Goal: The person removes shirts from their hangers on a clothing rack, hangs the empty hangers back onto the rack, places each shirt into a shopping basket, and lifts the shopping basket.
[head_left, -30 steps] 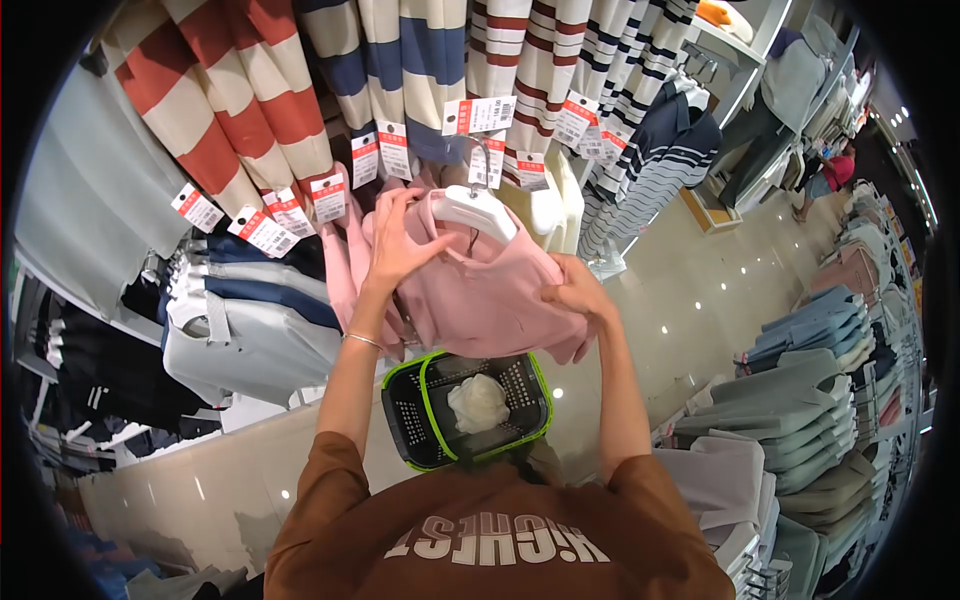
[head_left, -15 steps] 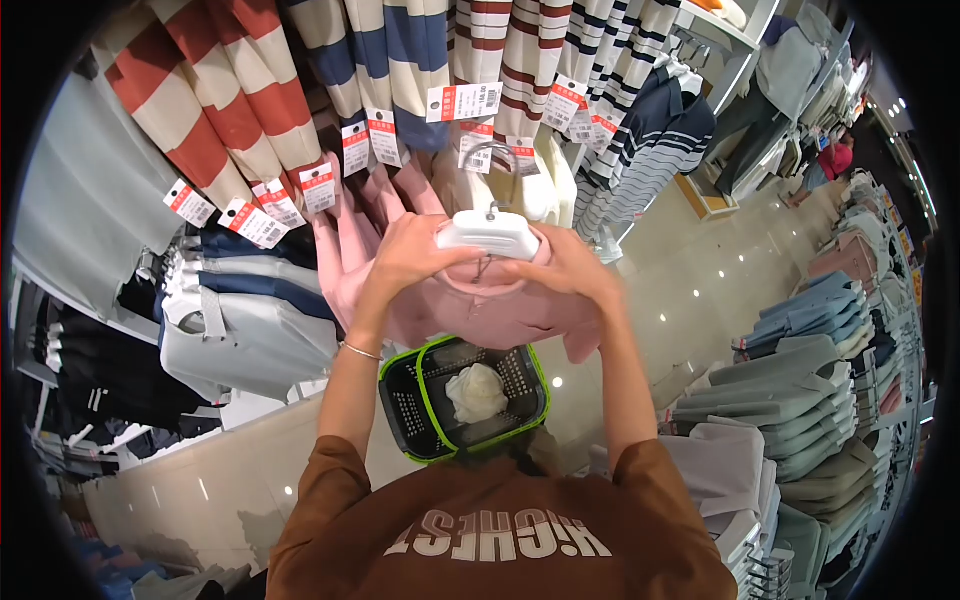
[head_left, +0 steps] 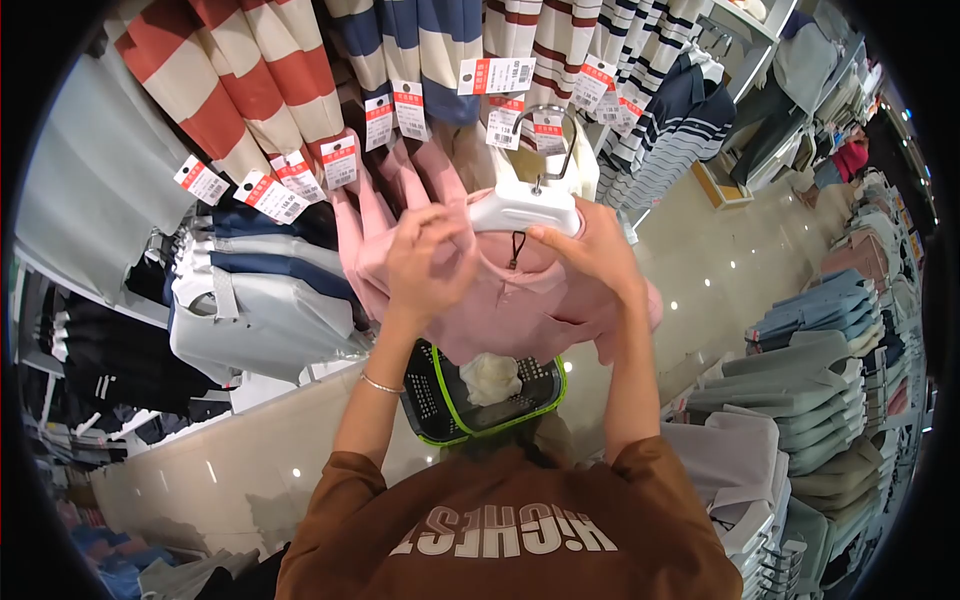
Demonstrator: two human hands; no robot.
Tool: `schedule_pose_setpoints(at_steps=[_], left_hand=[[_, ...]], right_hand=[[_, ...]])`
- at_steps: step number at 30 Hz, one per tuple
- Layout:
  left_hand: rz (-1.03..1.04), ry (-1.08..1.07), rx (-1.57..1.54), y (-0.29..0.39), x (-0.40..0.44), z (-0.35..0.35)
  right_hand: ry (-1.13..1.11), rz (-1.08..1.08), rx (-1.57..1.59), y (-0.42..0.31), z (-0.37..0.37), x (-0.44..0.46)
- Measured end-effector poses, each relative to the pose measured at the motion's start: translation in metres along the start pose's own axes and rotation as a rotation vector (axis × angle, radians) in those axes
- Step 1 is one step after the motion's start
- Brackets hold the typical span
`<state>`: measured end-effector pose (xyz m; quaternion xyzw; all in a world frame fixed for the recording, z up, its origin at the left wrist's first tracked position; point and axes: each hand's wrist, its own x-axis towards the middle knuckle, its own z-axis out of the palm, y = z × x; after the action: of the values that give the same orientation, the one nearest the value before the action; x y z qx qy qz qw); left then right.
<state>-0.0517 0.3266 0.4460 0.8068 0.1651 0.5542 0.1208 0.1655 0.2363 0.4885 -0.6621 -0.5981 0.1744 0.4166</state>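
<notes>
Your left grip (head_left: 430,265) has come away from its end of the hanger (head_left: 520,208), where half a second ago both thumbs bore on it. It is blurred, fingers partly curled, in front of the pink shirt (head_left: 510,320); you cannot tell whether it touches the cloth. Your right grip (head_left: 600,245) remains closed on the hanger's other end, thumb over the collar. So the hanger probably depends on that one grip, with the left side less steady. The shirt is still on the hanger, between your two grips and drooping below them. The hook (head_left: 572,150) rises above the right grip; whether it rests on anything is unclear.

Left of your left grip, pink garments (head_left: 350,215) crowd close, with grey shirts (head_left: 265,320) beyond. Ahead, price tags (head_left: 497,76) dangle near the hook, easy to snag. Below the grips, the shirt's lower edge overlaps the basket (head_left: 428,400) and comes near its white bundle (head_left: 490,380). The most room lies right of your right grip, over the floor (head_left: 690,270).
</notes>
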Motion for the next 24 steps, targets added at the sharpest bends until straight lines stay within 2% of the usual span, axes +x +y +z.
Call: schedule_pose_setpoints(at_steps=[1, 2, 5, 8, 11, 14, 17, 24], left_hand=[[0.029, -0.003, -0.024, 0.005, -0.008, -0.001], [-0.153, -0.222, -0.163, 0.021, -0.006, -0.008], [-0.198, -0.443, -0.139, 0.035, -0.008, 0.005], [-0.158, -0.579, -0.021, 0.027, -0.026, 0.017], [-0.264, -0.718, 0.146, 0.034, -0.034, 0.021], [-0.485, -0.836, 0.026, 0.038, -0.032, 0.019], [-0.525, -0.799, -0.175, 0.037, -0.031, 0.013], [-0.759, -0.767, -0.61, 0.045, -0.03, 0.009]], right_hand=[[0.008, 0.004, -0.031, 0.0, 0.0, -0.001], [0.016, 0.007, -0.062, 0.0, 0.001, -0.001], [-0.005, 0.032, -0.096, -0.006, 0.001, -0.003], [-0.029, 0.04, -0.065, -0.018, 0.003, -0.006], [-0.05, 0.024, -0.085, -0.027, 0.008, -0.009], [-0.069, 0.003, -0.147, -0.025, 0.01, -0.007], [-0.051, -0.007, -0.17, -0.025, 0.01, -0.007], [-0.011, 0.05, -0.218, -0.023, -0.001, -0.011]])
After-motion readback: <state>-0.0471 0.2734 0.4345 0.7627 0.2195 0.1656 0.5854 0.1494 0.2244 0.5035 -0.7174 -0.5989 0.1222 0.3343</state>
